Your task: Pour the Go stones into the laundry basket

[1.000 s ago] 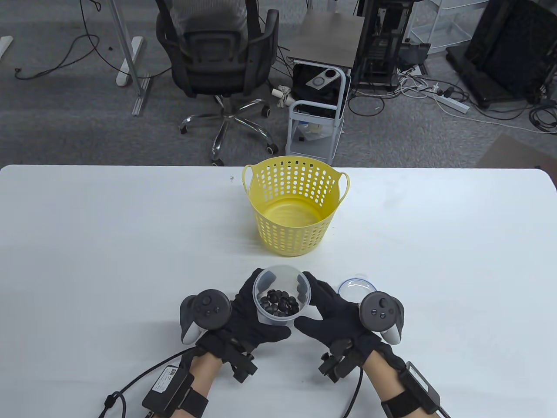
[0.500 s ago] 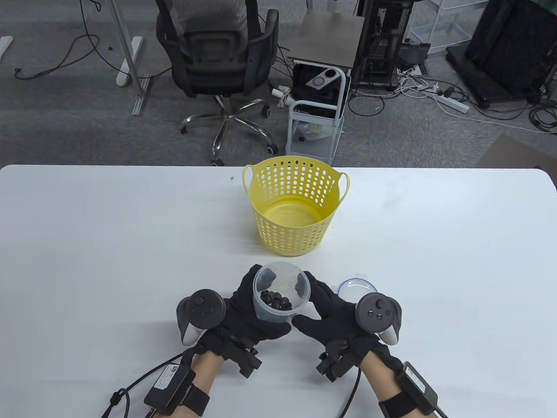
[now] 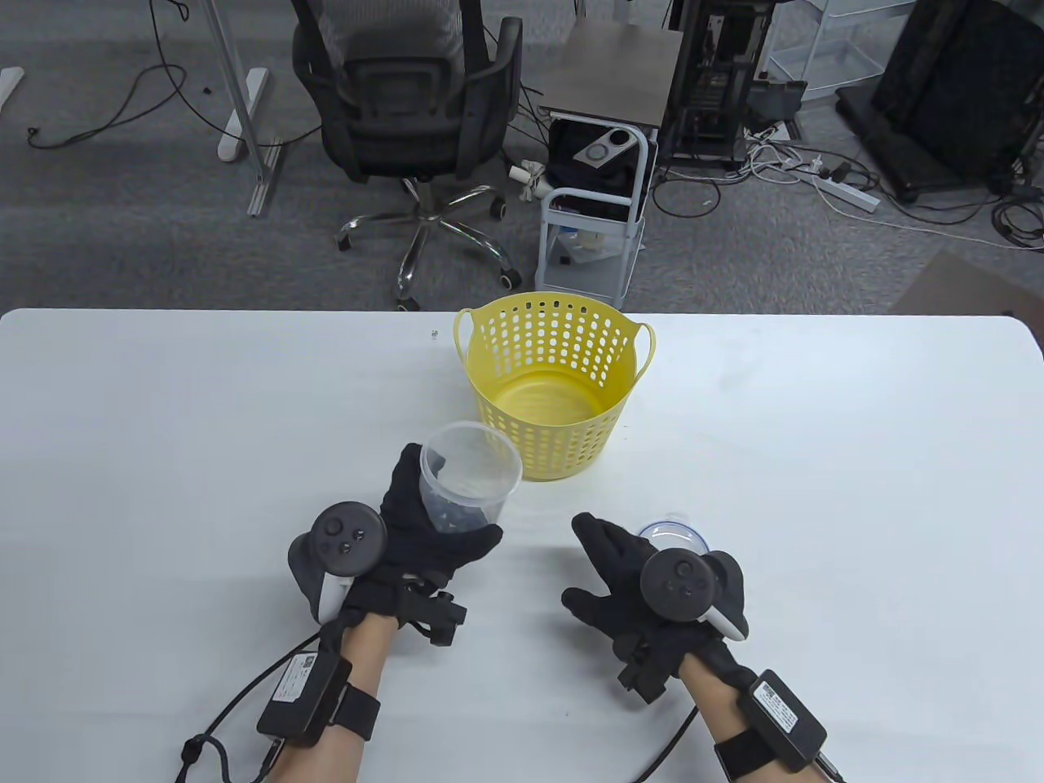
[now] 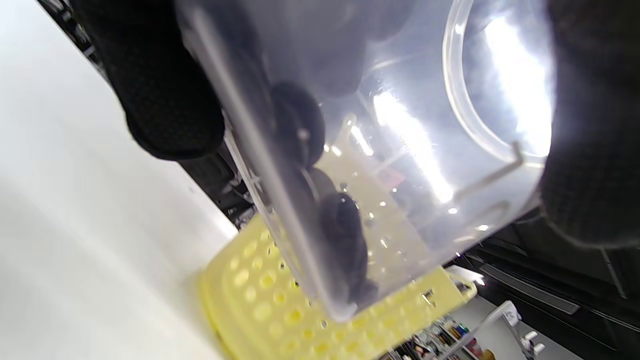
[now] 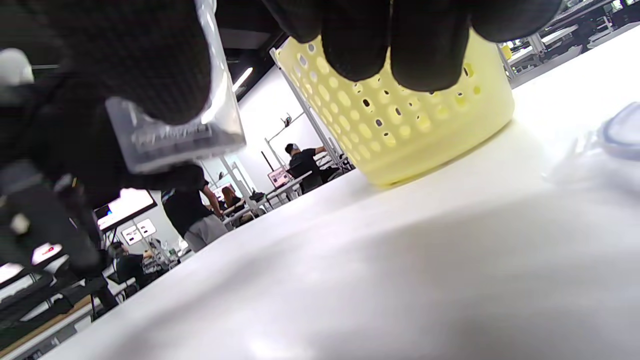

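Note:
My left hand (image 3: 424, 522) grips a clear plastic cup (image 3: 466, 485) holding several black Go stones (image 3: 450, 515) and carries it lifted above the table, just left of and near the yellow laundry basket (image 3: 555, 383). The cup fills the left wrist view (image 4: 400, 150), with stones (image 4: 345, 235) against its wall and the basket (image 4: 280, 310) behind. My right hand (image 3: 612, 563) is open and empty above the table, right of the cup. In the right wrist view its fingertips (image 5: 425, 45) hang before the basket (image 5: 400, 130), and the cup (image 5: 170, 130) shows at left.
A clear round lid (image 3: 670, 538) lies on the white table (image 3: 163, 457) just beyond my right hand; it also shows in the right wrist view (image 5: 622, 132). The basket stands upright near the table's far edge. An office chair (image 3: 408, 106) and a cart (image 3: 595, 196) stand beyond.
My left hand has lifted the cup and carried it left and forward toward the basket. My right hand has let go of the cup and drawn back, open.

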Demonstrator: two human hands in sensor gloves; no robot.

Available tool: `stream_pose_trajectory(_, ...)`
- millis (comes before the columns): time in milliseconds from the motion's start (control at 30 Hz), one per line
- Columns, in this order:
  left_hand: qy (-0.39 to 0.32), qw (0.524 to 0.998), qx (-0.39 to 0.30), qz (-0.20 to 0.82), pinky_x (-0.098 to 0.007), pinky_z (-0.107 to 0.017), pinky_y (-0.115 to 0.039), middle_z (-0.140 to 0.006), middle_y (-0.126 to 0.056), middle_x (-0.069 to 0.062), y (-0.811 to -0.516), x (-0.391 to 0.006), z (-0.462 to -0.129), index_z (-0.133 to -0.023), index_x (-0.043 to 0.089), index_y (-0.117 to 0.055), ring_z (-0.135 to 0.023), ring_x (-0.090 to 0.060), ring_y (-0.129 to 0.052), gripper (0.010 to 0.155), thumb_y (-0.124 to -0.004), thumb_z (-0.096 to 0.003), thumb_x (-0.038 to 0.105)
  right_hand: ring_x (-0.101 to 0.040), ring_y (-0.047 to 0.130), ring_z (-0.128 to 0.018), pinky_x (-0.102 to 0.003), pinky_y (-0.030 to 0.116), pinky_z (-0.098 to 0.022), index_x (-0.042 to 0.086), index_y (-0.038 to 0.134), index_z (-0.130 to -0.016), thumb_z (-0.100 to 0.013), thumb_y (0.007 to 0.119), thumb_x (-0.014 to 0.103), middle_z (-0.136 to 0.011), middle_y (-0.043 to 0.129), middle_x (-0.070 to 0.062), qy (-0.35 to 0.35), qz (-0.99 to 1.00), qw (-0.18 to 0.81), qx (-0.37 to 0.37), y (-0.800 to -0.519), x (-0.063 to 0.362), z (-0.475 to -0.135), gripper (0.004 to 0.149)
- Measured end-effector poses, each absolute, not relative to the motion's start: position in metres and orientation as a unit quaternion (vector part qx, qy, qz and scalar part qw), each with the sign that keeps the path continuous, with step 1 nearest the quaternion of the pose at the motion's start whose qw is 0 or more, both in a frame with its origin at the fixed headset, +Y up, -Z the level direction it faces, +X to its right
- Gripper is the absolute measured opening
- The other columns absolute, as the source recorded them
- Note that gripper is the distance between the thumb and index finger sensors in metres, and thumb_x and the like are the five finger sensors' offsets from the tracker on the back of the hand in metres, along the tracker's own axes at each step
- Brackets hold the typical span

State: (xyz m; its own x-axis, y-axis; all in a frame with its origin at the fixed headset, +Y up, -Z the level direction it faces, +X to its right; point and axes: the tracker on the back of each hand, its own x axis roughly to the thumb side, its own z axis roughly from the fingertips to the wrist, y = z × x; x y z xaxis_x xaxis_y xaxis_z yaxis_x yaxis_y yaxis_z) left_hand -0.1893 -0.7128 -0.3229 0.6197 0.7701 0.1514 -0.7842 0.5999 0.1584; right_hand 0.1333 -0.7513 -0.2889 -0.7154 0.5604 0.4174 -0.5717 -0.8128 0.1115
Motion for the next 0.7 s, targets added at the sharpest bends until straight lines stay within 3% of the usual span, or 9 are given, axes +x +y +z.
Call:
stream_pose_trajectory(300,0.005,0.906,0.134,0.401,-0.056,-0.053,-0.093,-0.116,-0.057,0.005,-0.655,-0.196,-0.366,-0.106,0.033,-0.033,-0.101,-0.035,-0.081,0.129,-0.113,-0.0127,0.073,-0.055,0.070,-0.093,-0.069,0.056,-0.067,0.018,0.049,-0.105,-0.039,0.095,0.051,-0.108,0.062,-0.018,-0.016,0.934,0.268,0.236,-0.746,0.127,-0.286,0.087)
stream_pose_trajectory(700,0.047,0.945,0.164,0.281,-0.056,-0.057,-0.089,-0.118,-0.056,0.009,-0.608,-0.184,-0.411,-0.106,0.036,-0.032,-0.103,-0.033,-0.077,0.129,-0.113,-0.0127,0.072,-0.055,0.069,-0.093,-0.069,0.055,-0.067,0.018,0.049,-0.105,-0.039,0.095,0.051,-0.108,0.062,-0.019,-0.009,0.936,0.261,0.236,-0.746,0.127,-0.286,0.087)
